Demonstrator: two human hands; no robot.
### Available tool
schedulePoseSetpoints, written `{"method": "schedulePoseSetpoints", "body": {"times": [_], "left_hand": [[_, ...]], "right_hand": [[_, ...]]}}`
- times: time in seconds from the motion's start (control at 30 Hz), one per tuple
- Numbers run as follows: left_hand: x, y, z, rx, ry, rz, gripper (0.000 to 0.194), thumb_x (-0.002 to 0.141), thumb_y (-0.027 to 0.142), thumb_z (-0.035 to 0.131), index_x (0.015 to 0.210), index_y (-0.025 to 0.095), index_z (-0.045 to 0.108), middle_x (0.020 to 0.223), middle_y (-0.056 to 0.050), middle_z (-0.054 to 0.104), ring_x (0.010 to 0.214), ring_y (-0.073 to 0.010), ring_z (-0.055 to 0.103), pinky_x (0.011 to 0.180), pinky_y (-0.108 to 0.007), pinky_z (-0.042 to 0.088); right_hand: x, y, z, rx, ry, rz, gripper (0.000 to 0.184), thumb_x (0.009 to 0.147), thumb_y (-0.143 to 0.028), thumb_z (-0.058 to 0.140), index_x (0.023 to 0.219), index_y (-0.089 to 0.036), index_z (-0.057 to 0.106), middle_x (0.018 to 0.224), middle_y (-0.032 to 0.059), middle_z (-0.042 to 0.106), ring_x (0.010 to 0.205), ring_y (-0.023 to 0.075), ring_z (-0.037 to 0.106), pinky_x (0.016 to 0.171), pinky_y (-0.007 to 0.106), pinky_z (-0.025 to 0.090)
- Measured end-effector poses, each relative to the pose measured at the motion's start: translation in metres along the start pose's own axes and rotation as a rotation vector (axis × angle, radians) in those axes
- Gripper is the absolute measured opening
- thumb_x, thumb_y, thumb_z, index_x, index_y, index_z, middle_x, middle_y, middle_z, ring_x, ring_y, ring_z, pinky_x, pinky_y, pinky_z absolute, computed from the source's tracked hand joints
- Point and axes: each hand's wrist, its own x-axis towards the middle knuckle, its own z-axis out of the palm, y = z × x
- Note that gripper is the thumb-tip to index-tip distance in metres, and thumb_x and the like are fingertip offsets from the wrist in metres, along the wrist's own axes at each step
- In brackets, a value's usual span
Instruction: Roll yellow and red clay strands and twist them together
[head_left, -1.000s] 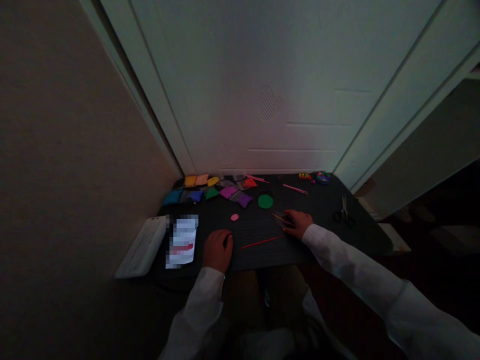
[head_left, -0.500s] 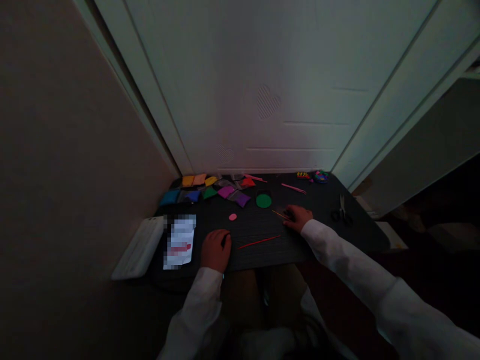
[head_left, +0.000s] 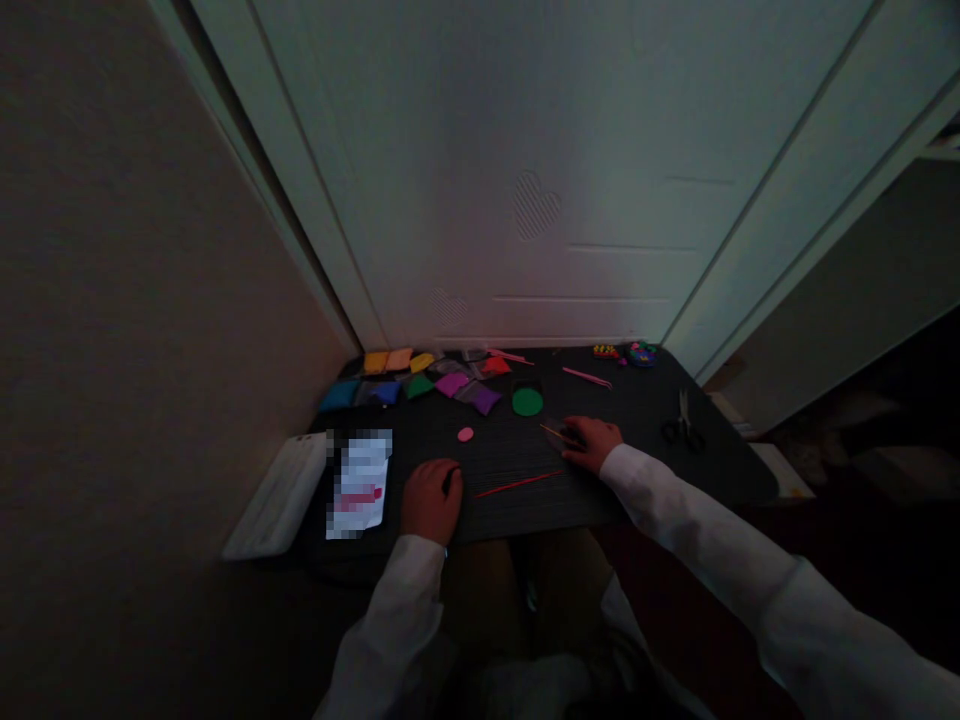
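My right hand [head_left: 592, 443] is on the dark tabletop, its fingers bent over what looks like a small clear plate [head_left: 553, 432]. A thin orange strand [head_left: 553, 432] sticks out from under it to the left. Palm down near the front edge, my left hand [head_left: 431, 500] rests with nothing in it, thumb apart from the fingers. Between the hands lies a thin red strand [head_left: 517, 484]. A flat pink disc [head_left: 466, 434] lies beyond my left hand, and a flat green disc [head_left: 527, 401] farther back.
Several coloured packets [head_left: 450, 384] line the back left. Pink tools [head_left: 587, 377] and small colourful pieces [head_left: 641, 353] lie at the back right. Scissors [head_left: 683, 420] are on the right. A lit phone [head_left: 364, 485] and a white keyboard-like slab [head_left: 277, 495] are at left.
My right hand has moved slightly to the left and toward me, and the orange strand has shifted with it. My left hand stays in place.
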Motion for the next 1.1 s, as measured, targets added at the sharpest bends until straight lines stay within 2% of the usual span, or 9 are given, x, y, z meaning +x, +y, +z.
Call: {"method": "schedulePoseSetpoints", "body": {"times": [0.1,0.27,0.53,0.73,0.9,1.1], "left_hand": [[0.0,-0.001,0.0,0.0,0.001,0.001,0.024,0.076,0.028,0.038,0.086,0.018,0.057,0.09,-0.005,0.06,0.089,-0.0195,0.051,0.083,-0.036,0.038],[0.0,-0.001,0.0,0.012,-0.014,0.007,0.024,0.076,0.028,0.038,0.087,0.017,0.057,0.091,-0.006,0.059,0.09,-0.0191,0.05,0.084,-0.035,0.038],[0.0,-0.002,0.001,0.004,-0.015,0.005,0.024,0.077,0.028,0.038,0.087,0.018,0.057,0.09,-0.005,0.06,0.089,-0.0193,0.051,0.084,-0.036,0.038],[-0.001,-0.003,0.001,0.007,-0.011,0.008,0.024,0.077,0.028,0.038,0.087,0.018,0.057,0.091,-0.005,0.06,0.091,-0.0191,0.051,0.084,-0.035,0.038],[-0.001,-0.003,0.002,0.011,-0.006,0.0,0.024,0.076,0.028,0.038,0.087,0.018,0.057,0.091,-0.006,0.059,0.09,-0.0193,0.05,0.084,-0.036,0.038],[0.0,-0.001,0.001,0.008,-0.003,0.008,0.024,0.076,0.028,0.038,0.087,0.017,0.057,0.09,-0.006,0.06,0.089,-0.0189,0.051,0.084,-0.035,0.038]], "right_hand": [[0.001,-0.001,-0.001,-0.006,0.005,0.075,0.055,0.062,-0.042,0.058,0.112,-0.028,0.04,0.112,0.0033,0.051,0.102,0.024,0.045,0.082,0.042,0.031],[-0.003,-0.004,0.003,0.015,0.002,-0.02,0.057,0.06,-0.042,0.059,0.112,-0.029,0.04,0.111,0.0018,0.052,0.102,0.0227,0.045,0.083,0.042,0.031],[0.004,0.003,0.0,0.066,0.03,0.065,0.058,0.058,-0.041,0.062,0.11,-0.027,0.041,0.108,0.0016,0.055,0.098,0.0223,0.049,0.081,0.04,0.036],[0.007,0.02,0.0,0.278,0.113,0.082,0.06,0.06,-0.039,0.062,0.112,-0.026,0.037,0.105,0.002,0.056,0.093,0.0188,0.053,0.079,0.036,0.04],[-0.002,0.037,-0.003,0.315,0.157,0.094,0.058,0.059,-0.039,0.062,0.111,-0.025,0.038,0.104,0.002,0.055,0.093,0.0184,0.052,0.08,0.035,0.04],[-0.011,0.044,-0.011,0.36,0.196,0.105,0.059,0.06,-0.042,0.061,0.111,-0.025,0.037,0.102,0.0019,0.056,0.091,0.017,0.053,0.078,0.033,0.042]]}}
